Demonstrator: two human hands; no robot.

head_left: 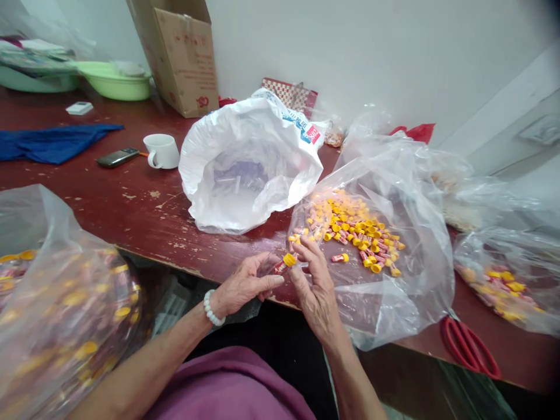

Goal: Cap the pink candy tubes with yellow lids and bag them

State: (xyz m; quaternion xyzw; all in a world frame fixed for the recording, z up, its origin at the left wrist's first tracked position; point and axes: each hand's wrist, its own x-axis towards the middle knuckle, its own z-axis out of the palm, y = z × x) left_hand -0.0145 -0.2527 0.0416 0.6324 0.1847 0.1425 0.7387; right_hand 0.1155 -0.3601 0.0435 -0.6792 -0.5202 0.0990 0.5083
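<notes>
My left hand point(249, 283), wearing a white bead bracelet point(212, 309), pinches a small red-labelled tube with a yellow cap point(282, 264) near the table's front edge. Beside the cap is my right hand point(315, 286), its fingers apart and bent; whether the thumb touches the cap I cannot tell. Many more yellow-capped tubes point(367, 242) lie heaped in an opened clear plastic bag point(405, 192) to the right. One loose tube point(339, 258) rests apart from the heap. Behind my hands a white plastic bag point(196, 169) lies with its mouth towards me.
A large clear bag of tubes point(65, 303) stands at the left. Red-handled scissors point(470, 347) and another bag of tubes point(507, 286) are at the right. A white cup point(161, 151), phone point(118, 157), blue cloth point(56, 143), green basin point(116, 84) and cardboard box point(186, 64) occupy the far left.
</notes>
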